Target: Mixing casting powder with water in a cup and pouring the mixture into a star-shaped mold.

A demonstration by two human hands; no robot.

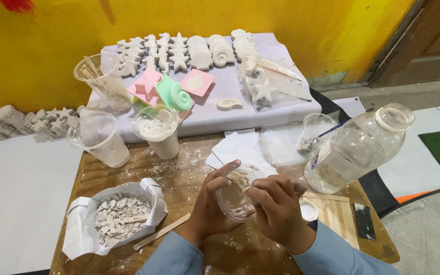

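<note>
Left hand [207,203]: grip closed round the near side of a small clear plastic cup [236,192], fingers curled over its rim; the cup is tilted toward the camera, with pale grey-white paste inside.

Right hand [277,209]: grip closed on the same cup from the other side, fingertips at the rim. The cup is held between both hands just above the powder-dusted wooden desk [179,175], near its front edge.

Left of the hands: a white paper packet of broken white plaster chips [118,216]; a flat wooden stick [161,231] lies just beside it.

Behind the hands: a clear plastic cup half filled with white powder [158,131], and an empty frosted plastic cup [99,137] to its left.

Right of the hands: a large clear plastic jar lying tilted [355,147], mouth pointing up and right; a small white lid [309,210] just beside the right hand.

Far edge: a white cloth-covered board [220,119] carrying rows of white plaster starfish and shell casts [179,53], plus pink and green moulds [171,91].
</note>
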